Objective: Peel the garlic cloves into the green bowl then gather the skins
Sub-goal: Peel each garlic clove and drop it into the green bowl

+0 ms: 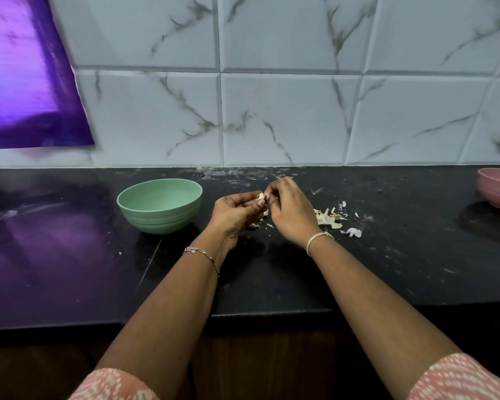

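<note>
A pale garlic clove [261,196] is pinched between the fingertips of both hands above the black counter. My left hand [235,212] grips it from the left. My right hand [289,210] meets it from the right, fingertips on the clove's top. The green bowl [160,205] stands just left of my left hand; its inside looks empty. A heap of torn garlic skins [329,218] lies on the counter right of my right hand, and a few scraps lie under my hands [254,225]. Most of the clove is hidden by my fingers.
A pink bowl [498,188] sits at the far right edge of the black counter [272,269]. The tiled wall rises right behind the hands. A purple sheet [32,82] hangs on the wall at upper left. The counter's front edge runs below my forearms.
</note>
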{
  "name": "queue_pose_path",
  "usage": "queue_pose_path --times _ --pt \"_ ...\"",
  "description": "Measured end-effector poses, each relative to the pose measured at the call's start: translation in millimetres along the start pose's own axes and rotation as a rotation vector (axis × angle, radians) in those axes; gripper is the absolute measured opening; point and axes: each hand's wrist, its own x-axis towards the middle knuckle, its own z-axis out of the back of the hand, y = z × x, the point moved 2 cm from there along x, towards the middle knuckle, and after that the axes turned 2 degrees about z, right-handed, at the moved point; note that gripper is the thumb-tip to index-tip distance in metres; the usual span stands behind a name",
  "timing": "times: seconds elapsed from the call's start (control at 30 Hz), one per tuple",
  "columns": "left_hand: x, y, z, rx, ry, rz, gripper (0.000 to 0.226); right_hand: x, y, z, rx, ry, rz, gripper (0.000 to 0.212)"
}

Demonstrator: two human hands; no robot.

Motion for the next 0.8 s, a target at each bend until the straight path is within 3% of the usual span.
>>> queue_pose_path --times 0.27,0.4,0.57,0.73,0.8 --pt "4.8 -6.5 5.9 -0.23 -0.071 -0.03 0.011 -4.5 -2.9 -2.8 0.112 0.09 -0.003 0.005" --pt "4.8 -5.0 3.7 -0.271 -0.006 0.031 0.016 -8.8 -13.4 16.5 -0.094 0.004 -0.044 0.005" --pt "1.6 -4.9 0.2 -0.252 0.062 0.065 0.023 -11.2 -33.6 43.1 -0.223 -0.14 -0.21 0.019" --pt "0.0 -3.8 -4.9 -0.156 0.125 0.069 0.019 -16.8 -52.9 55.1 -0.291 -0.114 -0.269 0.006" --pt "-1.2 -2.9 -7.9 -0.107 0.156 0.078 0.018 -18.1 -58.8 54.7 -0.299 -0.088 -0.289 0.017"
